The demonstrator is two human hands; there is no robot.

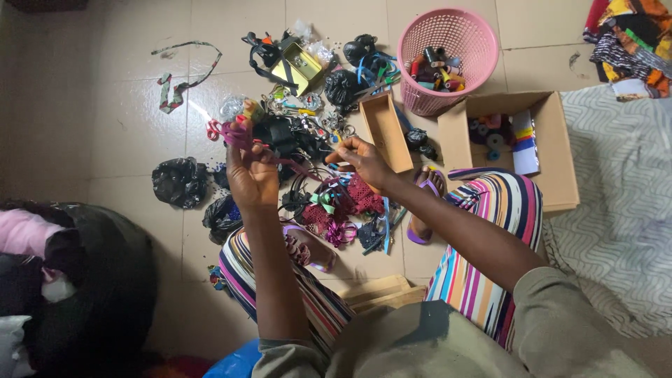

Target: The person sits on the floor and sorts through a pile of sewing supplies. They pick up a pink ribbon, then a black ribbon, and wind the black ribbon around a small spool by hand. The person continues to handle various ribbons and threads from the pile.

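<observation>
Tiled floor (126,133), seated sorting spot; trimmings heap (315,140) spread within arm's reach; left hand (250,175) raised clear of heap, clenched on purple ribbon (234,131); right hand (364,159) low over heap, pinching its trailing end; pink basket (448,59), cardboard box (514,143) far right, open-topped for drop-ins.

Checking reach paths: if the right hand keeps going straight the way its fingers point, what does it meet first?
Likely the tangle of ribbons and cords on the floor just past the right hand. Depth is unclear from overhead, so it might pass above them.
</observation>
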